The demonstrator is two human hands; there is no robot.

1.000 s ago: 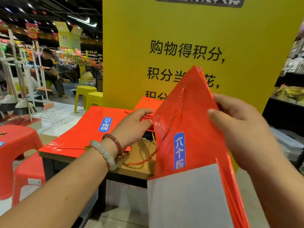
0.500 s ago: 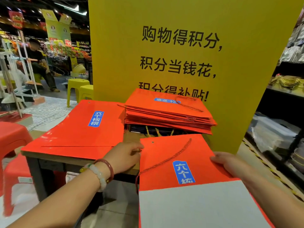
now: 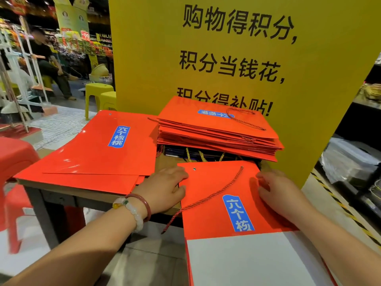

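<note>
Left hand (image 3: 165, 190) and right hand (image 3: 283, 196) pinch the red bag (image 3: 214, 205) by its 2 upper corners.

Yellow board (image 3: 321, 83): "购物得积分, 积分当钱花, 积分得补贴!" Flat bag (image 3: 92, 157), white on blue: "六个核桃". Held bag (image 3: 206, 220), white on blue: "六个核". Red tag (image 3: 85, 35), far back: "99".

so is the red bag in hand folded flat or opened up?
Folded flat: the red paper bag lies as one flat sheet between left hand and right hand, rope handle slack across its face.
</note>
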